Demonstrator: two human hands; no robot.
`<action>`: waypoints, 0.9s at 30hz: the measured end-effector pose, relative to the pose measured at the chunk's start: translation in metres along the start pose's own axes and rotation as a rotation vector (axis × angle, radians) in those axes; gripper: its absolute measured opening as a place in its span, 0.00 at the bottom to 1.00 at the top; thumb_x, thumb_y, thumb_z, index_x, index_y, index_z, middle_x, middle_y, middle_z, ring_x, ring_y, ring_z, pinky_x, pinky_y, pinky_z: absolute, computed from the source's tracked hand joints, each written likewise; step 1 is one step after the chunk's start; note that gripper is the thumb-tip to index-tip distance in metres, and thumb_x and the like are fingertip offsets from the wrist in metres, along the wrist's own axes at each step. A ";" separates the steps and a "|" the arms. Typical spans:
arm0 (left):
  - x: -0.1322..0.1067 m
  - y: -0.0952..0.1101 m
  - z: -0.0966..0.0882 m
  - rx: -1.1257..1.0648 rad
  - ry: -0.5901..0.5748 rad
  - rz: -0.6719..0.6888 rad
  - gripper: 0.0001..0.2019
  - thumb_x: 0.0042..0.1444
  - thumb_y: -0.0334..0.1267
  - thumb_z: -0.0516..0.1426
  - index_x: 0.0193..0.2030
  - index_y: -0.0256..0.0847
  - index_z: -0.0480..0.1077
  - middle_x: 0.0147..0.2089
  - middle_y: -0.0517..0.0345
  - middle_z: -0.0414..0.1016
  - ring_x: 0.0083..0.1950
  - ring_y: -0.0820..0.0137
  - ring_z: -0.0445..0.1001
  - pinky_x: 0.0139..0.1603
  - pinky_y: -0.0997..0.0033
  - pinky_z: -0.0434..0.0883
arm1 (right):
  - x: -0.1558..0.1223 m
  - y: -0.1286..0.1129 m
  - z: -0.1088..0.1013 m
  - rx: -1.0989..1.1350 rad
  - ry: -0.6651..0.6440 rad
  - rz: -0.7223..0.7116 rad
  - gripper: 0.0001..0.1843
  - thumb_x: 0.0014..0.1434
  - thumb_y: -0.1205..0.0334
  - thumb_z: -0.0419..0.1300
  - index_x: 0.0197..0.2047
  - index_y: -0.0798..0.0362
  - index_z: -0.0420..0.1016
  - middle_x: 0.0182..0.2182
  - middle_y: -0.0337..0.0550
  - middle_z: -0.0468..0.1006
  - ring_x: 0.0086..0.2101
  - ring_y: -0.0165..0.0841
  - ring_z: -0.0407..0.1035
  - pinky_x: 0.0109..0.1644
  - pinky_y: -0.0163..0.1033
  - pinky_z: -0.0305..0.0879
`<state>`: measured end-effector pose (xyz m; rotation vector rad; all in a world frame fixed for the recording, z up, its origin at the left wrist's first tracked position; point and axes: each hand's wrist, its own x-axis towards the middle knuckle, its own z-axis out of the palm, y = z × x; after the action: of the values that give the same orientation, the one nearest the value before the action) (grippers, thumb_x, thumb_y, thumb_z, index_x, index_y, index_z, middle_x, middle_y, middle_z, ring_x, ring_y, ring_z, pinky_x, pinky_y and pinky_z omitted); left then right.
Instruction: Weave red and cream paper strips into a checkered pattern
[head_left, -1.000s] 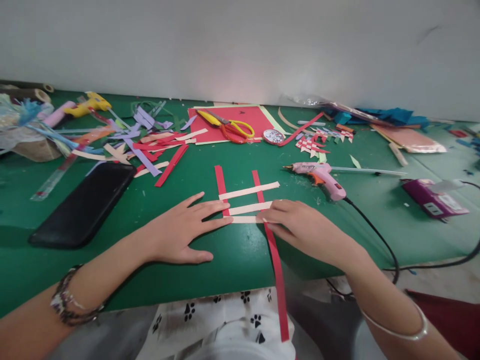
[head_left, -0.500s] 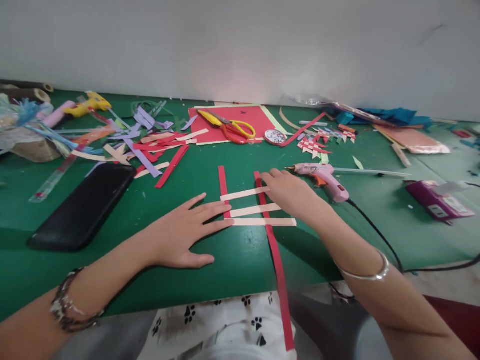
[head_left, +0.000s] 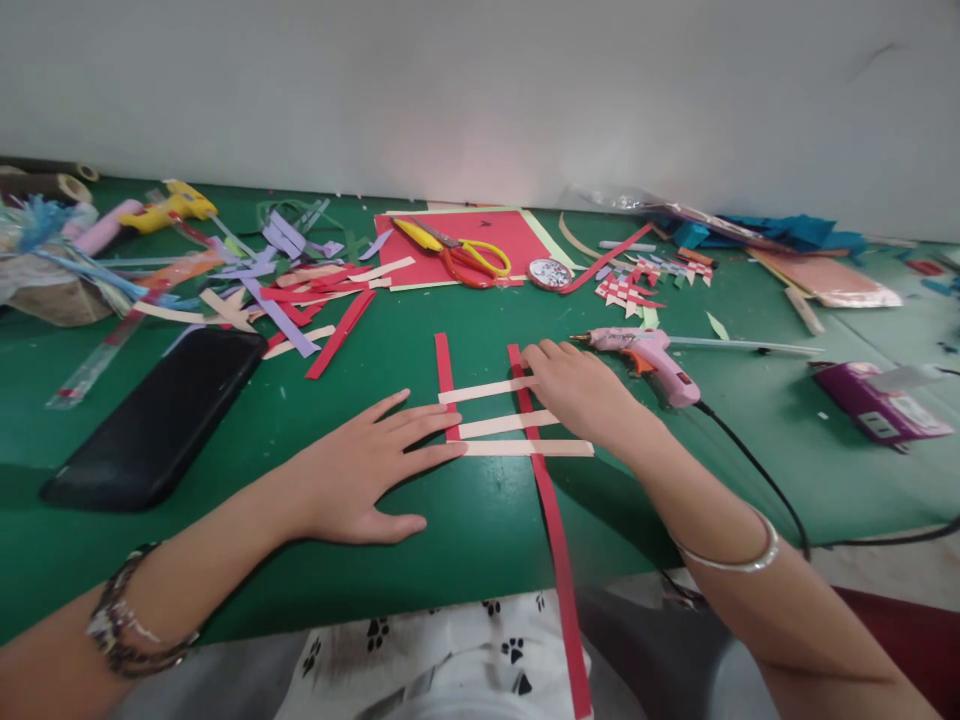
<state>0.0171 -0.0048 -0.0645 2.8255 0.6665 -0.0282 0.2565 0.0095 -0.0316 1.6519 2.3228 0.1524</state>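
Observation:
Three pale peach paper strips [head_left: 499,449] lie crosswise over two red paper strips: a short left one [head_left: 445,365] and a long right one [head_left: 553,530] that hangs past the table edge. My left hand [head_left: 356,465] rests flat with its fingers spread, fingertips on the left ends of the lower peach strips. My right hand [head_left: 577,390] is closed, its curled fingers at the top of the long red strip, covering the right ends of the upper peach strips. Its thumb is hidden. Just beyond those fingers lies a pink glue gun [head_left: 649,355].
Scissors [head_left: 454,250] rest on red paper sheets [head_left: 525,235] at the back. A black phone-like slab [head_left: 157,420] and scattered paper scraps [head_left: 281,300] are at left, with a yellow glue gun [head_left: 172,205]. A purple box [head_left: 877,402] and the glue gun's cord [head_left: 757,475] are at right.
Both hands and the strips keep nearly the same places. The view has shifted very slightly, and the right fingers have hardly moved on the red strip.

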 end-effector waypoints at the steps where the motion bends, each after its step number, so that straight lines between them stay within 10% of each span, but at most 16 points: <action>1: 0.000 0.000 0.000 0.000 0.000 0.000 0.30 0.51 0.47 0.53 0.61 0.49 0.53 0.65 0.54 0.50 0.63 0.59 0.52 0.63 0.49 0.41 | 0.000 0.000 0.000 0.015 -0.001 -0.012 0.18 0.56 0.76 0.44 0.49 0.62 0.62 0.40 0.53 0.69 0.40 0.41 0.65 0.35 0.39 0.54; 14: -0.002 -0.003 0.002 -0.126 0.121 -0.015 0.31 0.52 0.47 0.52 0.62 0.49 0.47 0.64 0.52 0.51 0.62 0.57 0.53 0.62 0.46 0.36 | -0.005 0.011 -0.018 0.390 0.118 -0.067 0.17 0.56 0.73 0.46 0.49 0.57 0.64 0.32 0.44 0.74 0.32 0.34 0.68 0.31 0.34 0.54; 19: 0.016 -0.002 -0.009 -0.276 0.455 -0.271 0.29 0.55 0.49 0.50 0.61 0.47 0.46 0.58 0.50 0.55 0.52 0.59 0.61 0.54 0.56 0.58 | -0.002 0.015 -0.035 0.550 0.202 -0.144 0.13 0.56 0.69 0.49 0.44 0.52 0.67 0.28 0.38 0.74 0.28 0.29 0.66 0.29 0.32 0.54; 27: 0.068 -0.006 -0.012 -0.344 0.495 -0.295 0.08 0.52 0.40 0.53 0.37 0.39 0.62 0.34 0.59 0.62 0.30 0.72 0.63 0.35 0.70 0.67 | 0.012 0.001 -0.054 0.682 0.210 -0.329 0.08 0.55 0.69 0.50 0.36 0.54 0.69 0.28 0.36 0.73 0.26 0.25 0.64 0.29 0.30 0.54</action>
<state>0.0744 0.0330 -0.0595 2.3846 1.0674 0.6830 0.2380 0.0259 0.0184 1.5192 2.9834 -0.6293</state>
